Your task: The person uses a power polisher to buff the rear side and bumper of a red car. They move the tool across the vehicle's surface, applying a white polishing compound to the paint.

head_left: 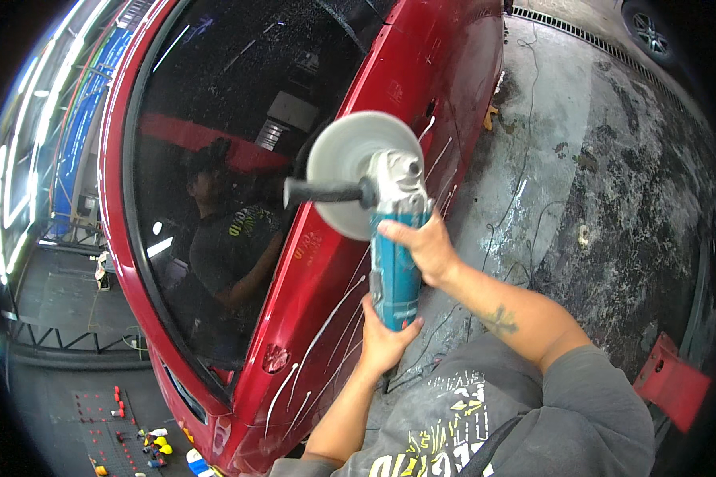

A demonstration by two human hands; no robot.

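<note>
Polish streaks, thin and white, run down the glossy red car body panel [326,318] below the dark tinted rear window [223,159], so much of that panel looks unbuffed as yet; I cannot tell which areas are finished. The teal and grey electric polisher with a round grey foam pad [370,187] is held up just above the panel, its pad seemingly not pressed on the paint. The right hand [422,248] is wrapped around the machine's upper body, fingers closed. The left hand [383,340] grips the lower end of the teal housing from beneath. The black side handle [322,192] sticks out ungripped.
</note>
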